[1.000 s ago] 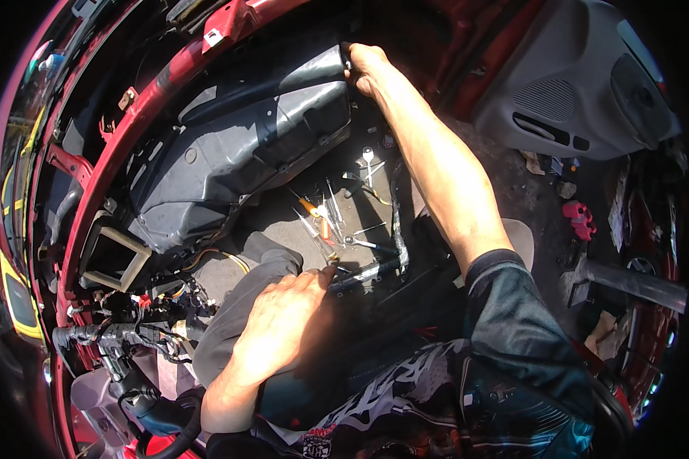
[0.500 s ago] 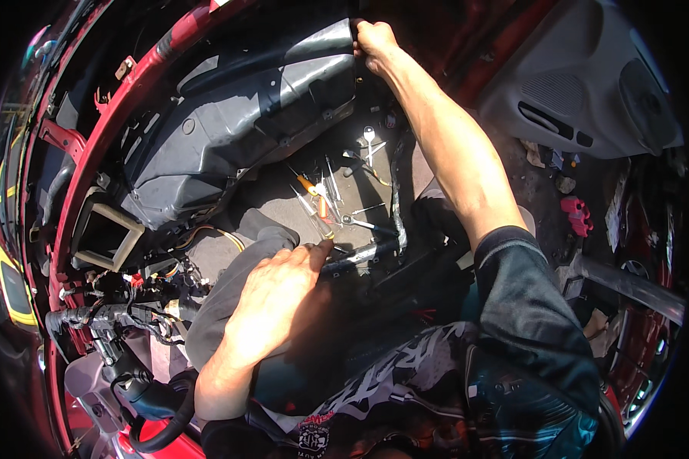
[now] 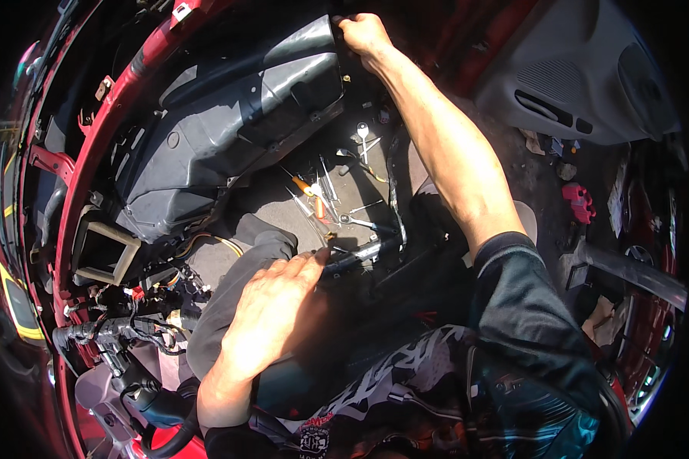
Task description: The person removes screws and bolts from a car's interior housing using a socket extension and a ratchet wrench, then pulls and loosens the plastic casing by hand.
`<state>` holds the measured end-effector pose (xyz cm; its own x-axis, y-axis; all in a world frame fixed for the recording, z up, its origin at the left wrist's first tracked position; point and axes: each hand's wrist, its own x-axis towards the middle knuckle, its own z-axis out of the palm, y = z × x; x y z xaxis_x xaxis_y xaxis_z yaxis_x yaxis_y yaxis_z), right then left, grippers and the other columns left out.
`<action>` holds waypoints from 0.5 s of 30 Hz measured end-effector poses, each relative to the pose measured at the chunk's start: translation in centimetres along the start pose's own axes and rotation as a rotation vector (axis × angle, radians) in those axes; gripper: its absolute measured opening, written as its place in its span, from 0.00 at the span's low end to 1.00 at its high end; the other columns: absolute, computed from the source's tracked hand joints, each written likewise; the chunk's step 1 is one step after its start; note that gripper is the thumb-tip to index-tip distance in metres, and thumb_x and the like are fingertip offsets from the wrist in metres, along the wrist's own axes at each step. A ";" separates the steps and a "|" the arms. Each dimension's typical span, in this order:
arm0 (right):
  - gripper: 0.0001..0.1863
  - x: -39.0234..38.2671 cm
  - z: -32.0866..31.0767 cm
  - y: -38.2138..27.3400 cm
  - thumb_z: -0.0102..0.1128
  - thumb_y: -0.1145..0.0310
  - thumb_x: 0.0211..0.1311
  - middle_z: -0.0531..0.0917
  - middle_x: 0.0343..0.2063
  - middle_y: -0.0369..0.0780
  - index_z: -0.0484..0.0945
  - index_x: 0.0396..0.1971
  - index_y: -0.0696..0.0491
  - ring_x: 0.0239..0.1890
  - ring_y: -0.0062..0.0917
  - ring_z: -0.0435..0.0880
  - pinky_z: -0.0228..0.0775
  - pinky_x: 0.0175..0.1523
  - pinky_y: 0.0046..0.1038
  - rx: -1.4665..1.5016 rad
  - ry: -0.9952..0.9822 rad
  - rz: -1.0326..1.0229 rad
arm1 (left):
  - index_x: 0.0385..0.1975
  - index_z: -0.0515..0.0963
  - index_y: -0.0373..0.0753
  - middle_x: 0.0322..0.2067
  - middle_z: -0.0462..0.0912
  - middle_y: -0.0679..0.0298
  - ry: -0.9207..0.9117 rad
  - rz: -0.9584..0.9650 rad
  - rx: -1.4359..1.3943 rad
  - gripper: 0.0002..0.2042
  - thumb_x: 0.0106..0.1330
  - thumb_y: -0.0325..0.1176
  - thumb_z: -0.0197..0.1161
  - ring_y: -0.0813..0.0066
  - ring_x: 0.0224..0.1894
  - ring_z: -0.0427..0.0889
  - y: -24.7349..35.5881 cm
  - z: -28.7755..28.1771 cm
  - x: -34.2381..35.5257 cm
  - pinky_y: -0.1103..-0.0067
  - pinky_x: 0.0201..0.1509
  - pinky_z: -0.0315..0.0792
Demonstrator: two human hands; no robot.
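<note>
My right hand (image 3: 364,38) reaches far forward, its fingers at the upper right corner of a large black plastic housing (image 3: 230,115). They appear closed on that edge, though the fingertips are partly hidden. Nearer to me, my left hand (image 3: 275,294) is held by my bent knee with the fingers drawn together. A small golden-brown piece (image 3: 330,237) shows at its fingertips, too small to name. Just beyond lie several tools on the floor: an orange-handled screwdriver (image 3: 302,185), a ratchet (image 3: 362,131) and another ratchet (image 3: 347,219).
A red metal beam (image 3: 107,115) runs along the left. Below it are an open square foam-edged duct (image 3: 134,251) and loose wiring (image 3: 149,314). A grey door panel (image 3: 559,84) stands at the upper right, with a pink object (image 3: 578,203) beneath it.
The housing and beam sit slightly farther left in the view, and my right hand has shifted slightly left with the housing's corner. My left hand stays nearly where it was.
</note>
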<state>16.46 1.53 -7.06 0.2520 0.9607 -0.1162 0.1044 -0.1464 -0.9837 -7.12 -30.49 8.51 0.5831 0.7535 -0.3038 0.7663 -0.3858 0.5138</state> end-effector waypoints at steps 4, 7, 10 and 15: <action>0.07 5.3 -2.8 3.0 0.58 0.68 0.62 0.76 0.15 0.38 0.79 0.25 0.53 0.15 0.22 0.73 0.62 0.17 0.28 -0.363 0.325 -0.282 | 0.57 0.70 0.36 0.40 0.80 0.52 -0.042 0.073 0.004 0.28 0.53 0.26 0.66 0.50 0.45 0.79 1.3 -0.2 1.8 0.64 0.50 0.72; 0.07 4.5 -0.9 1.0 0.61 0.69 0.55 0.83 0.23 0.47 0.81 0.24 0.57 0.30 0.32 0.85 0.76 0.33 0.36 0.333 -0.112 0.287 | 0.59 0.69 0.34 0.45 0.80 0.53 -0.064 0.032 0.059 0.27 0.58 0.31 0.62 0.54 0.48 0.79 0.4 -0.1 0.9 0.64 0.50 0.73; 0.09 0.7 0.9 0.6 0.64 0.70 0.62 0.77 0.22 0.38 0.75 0.30 0.59 0.18 0.17 0.72 0.62 0.19 0.19 0.500 0.067 0.223 | 0.59 0.69 0.34 0.45 0.80 0.53 -0.084 -0.020 0.059 0.27 0.57 0.32 0.63 0.55 0.48 0.80 0.7 -0.5 0.8 0.64 0.50 0.73; 0.07 0.2 -1.3 0.4 0.62 0.72 0.63 0.76 0.21 0.36 0.73 0.31 0.57 0.15 0.13 0.68 0.57 0.16 0.17 0.666 -0.127 0.313 | 0.56 0.73 0.36 0.52 0.79 0.53 -0.087 -0.060 0.031 0.25 0.56 0.29 0.66 0.52 0.51 0.79 0.7 -0.8 0.9 0.66 0.56 0.72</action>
<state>17.76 1.31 -7.32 0.0572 0.9235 -0.3794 -0.5686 -0.2822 -0.7727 -6.22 -29.62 9.28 0.5557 0.7273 -0.4028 0.8080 -0.3585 0.4676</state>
